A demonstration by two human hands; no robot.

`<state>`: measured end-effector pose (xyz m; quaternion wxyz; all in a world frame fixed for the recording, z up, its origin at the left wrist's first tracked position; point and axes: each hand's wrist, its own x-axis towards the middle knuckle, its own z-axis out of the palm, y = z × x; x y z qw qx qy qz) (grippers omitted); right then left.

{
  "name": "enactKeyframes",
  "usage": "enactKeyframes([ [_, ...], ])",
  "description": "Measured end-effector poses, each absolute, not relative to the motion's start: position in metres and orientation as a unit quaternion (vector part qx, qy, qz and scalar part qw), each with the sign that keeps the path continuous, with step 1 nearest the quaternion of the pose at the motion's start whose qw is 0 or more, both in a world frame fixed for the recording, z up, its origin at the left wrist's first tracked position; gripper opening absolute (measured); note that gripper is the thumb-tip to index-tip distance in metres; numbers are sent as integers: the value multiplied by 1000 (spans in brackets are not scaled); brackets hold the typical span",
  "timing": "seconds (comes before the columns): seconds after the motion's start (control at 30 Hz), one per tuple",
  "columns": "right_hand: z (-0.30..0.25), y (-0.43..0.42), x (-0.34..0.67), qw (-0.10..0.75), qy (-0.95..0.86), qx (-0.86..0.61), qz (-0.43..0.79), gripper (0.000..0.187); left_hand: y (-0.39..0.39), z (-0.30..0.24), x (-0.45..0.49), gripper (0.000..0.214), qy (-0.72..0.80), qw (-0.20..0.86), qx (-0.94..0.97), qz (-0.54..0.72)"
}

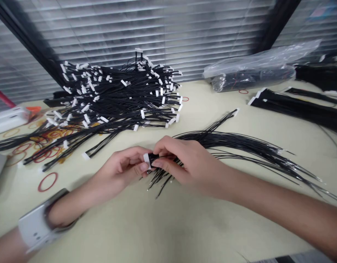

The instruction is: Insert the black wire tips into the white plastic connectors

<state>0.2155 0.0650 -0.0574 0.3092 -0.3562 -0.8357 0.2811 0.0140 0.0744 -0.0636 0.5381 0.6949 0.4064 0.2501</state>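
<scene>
My left hand [130,166] pinches a small white connector [147,160] between thumb and fingers. Close against it, my right hand [185,160] has its thumb and index finger closed on black wires [153,159] that run into the connector. Under and beyond the right hand lies a loose bundle of black wires [234,140] with bare metal-tipped ends. Some of those ends stick out below my fingers. One finished-looking strand with a white connector [236,112] points away from the bundle. The palm side of the right hand is hidden.
A large heap of black cables with white connectors [116,95] lies at the back left. Rubber bands [48,182] are scattered at left. A clear plastic bag [253,75] and flat black cable bundles [294,109] lie at right. Window blinds [157,29] stand behind the table.
</scene>
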Motion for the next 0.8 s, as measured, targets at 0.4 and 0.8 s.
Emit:
enactKeyframes([
  [0.4,-65,63,212,317,-822,-380,282,15,74,-65,14,7,409,562,674,249],
  [0.8,-31,60,240,159,-912,-303,228,15,76,-64,12,15,421,581,645,265],
])
